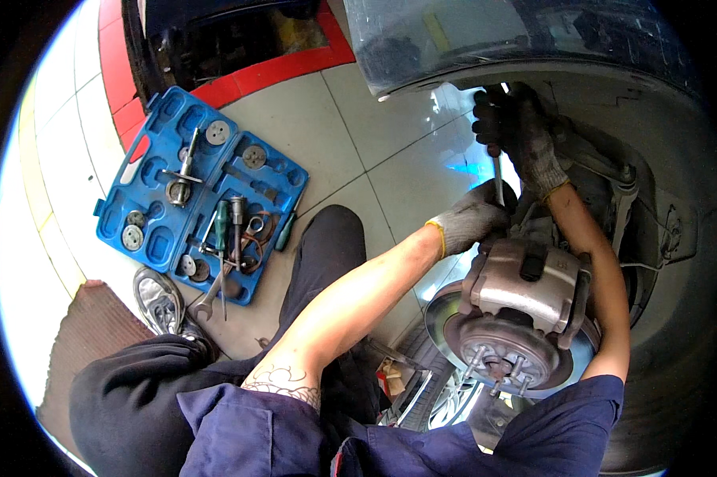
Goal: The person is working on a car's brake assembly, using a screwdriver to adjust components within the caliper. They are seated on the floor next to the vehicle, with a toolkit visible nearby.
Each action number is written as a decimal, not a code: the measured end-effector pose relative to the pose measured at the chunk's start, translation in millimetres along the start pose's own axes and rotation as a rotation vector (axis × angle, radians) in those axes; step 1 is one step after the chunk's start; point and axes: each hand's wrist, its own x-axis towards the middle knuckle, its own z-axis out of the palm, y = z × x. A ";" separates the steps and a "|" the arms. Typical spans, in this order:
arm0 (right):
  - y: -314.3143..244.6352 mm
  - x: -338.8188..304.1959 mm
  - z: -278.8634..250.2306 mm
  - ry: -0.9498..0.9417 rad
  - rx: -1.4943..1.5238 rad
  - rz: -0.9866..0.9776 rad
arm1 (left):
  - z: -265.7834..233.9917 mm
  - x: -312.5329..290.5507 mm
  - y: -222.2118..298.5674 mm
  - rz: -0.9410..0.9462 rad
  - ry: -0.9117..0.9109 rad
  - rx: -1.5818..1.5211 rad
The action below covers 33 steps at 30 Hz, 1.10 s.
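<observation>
**Two gloved hands at the caliper, wheel off**

Both forearms come up from the lower edge. Nearest: my dark trouser leg and one shoe [161, 300] on the tiled floor [311, 127]. Beside them lies an open blue tool case [202, 191] with discs, a screw press, a wrench and screwdrivers.

Wheel is already off: brake disc [508, 350] and studs are bare, with the grey caliper [527, 288] seated over the disc's upper edge. I judge the work mid-way, the caliper not yet freed or perhaps just refitted (cannot tell which).

Left hand [473, 219], in a grey knit glove, is curled closed around the lower end of a slim metal tool [499, 179] just above the caliper. Right hand [517, 127], in a darker glove, is higher in the wheel arch, fingers closed on the tool's upper part.

Hidden: the tool's tip, the fastener it meets, and everything behind the caliper. The arch is too dark to read.
</observation>
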 end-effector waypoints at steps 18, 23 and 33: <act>-0.5 -31.0 38.6 -0.505 -0.757 0.493 | 4.4 -37.8 -14.6 -0.230 0.050 -0.786; 3.8 -30.6 28.9 -0.382 -0.353 0.358 | 12.0 -40.4 -1.0 -0.081 0.186 -0.391; 12.3 -26.2 31.3 -0.475 -0.716 0.235 | -16.6 -29.7 -25.4 -0.204 0.063 -0.432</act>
